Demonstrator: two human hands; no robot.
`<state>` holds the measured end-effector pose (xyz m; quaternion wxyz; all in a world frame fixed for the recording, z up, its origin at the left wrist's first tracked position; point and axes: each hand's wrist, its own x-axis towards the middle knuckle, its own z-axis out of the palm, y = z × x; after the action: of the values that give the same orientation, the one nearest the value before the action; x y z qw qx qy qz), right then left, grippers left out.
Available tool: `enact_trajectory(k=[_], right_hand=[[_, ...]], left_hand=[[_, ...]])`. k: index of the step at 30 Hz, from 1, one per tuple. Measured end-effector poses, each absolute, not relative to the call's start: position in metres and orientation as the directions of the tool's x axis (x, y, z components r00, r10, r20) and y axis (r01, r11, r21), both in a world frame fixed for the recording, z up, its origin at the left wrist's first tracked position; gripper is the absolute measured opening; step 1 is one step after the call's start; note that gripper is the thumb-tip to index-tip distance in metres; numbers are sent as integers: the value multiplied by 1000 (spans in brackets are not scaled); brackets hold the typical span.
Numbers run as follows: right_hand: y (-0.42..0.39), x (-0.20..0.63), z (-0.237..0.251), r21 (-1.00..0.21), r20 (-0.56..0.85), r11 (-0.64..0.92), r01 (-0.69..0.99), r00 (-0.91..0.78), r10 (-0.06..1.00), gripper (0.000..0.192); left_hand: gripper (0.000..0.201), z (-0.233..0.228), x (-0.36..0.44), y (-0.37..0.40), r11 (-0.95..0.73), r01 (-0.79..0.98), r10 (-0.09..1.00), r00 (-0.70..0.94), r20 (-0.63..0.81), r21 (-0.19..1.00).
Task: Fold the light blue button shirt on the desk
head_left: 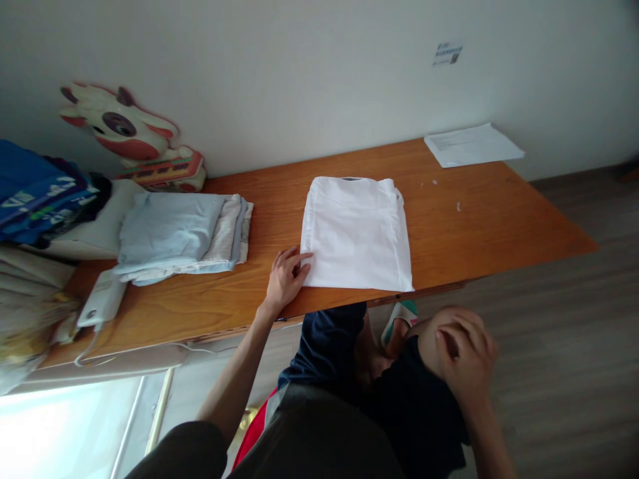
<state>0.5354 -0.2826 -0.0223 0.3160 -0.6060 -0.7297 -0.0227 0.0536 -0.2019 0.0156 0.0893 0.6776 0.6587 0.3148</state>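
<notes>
1. Head view, the cloth: a folded white cotton garment (357,233), a flat near-square packet, lies on the long orange-brown wooden counter (499,219), about mid-length and close to its near edge. Its longer sides run from the near edge toward the white wall (299,66), with a dark collar strip just showing at the far end.

2. Head view, left hand: the left hand (285,279) rests on the counter at the garment's near left corner. Its fingers (299,258) are loosely spread and slightly curled, the tips touching the cloth's left edge. They hold nothing; they lie on the fabric rather than pinch it. The garment spreads to the right of and away from this hand.

3. Head view, right hand: the right hand (464,352) is off the counter, below its edge, lying curled over the person's knee with fingers half bent and nothing in them. It is well apart from the garment, so the left hand is much the nearer.

4. Head view, surroundings: to the left lies a stack of folded pale blue and cream clothes (180,236), near the garment but apart from it. Beyond are a white device with a cord (102,299), a cartoon cow figure (130,133) against the wall, and blue fabric (40,189). A white paper sheet (472,144) lies at the far right corner.
</notes>
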Motion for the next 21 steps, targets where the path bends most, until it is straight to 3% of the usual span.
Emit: enact_trajectory(k=[4,8,10,12,16,21], right_hand=[[-329,519,-34,-533,348,174,828,27,937,62],[-357,523,-56,-749,9,-204,631,318,948,110],[-357,536,-69,-767,-241,-412,492,375,895,107],[-351,553,-81,-748,-415,-520,411,322,851,97],[-329,572,-93,-740,-516,-550,387,197,834,97],[-301,551,-77,-819,-550,-565,100,146,822,103]], left_hand=[[36,16,52,-201,-116,837,951,-62,302,535],[36,16,53,-201,-122,831,950,-61,307,543],[36,16,53,-202,-127,826,947,-64,315,549],[36,16,53,-202,-129,822,945,-68,320,554],[36,16,53,-201,-124,820,950,-64,306,559],[35,15,50,-200,-137,780,947,-77,311,611]])
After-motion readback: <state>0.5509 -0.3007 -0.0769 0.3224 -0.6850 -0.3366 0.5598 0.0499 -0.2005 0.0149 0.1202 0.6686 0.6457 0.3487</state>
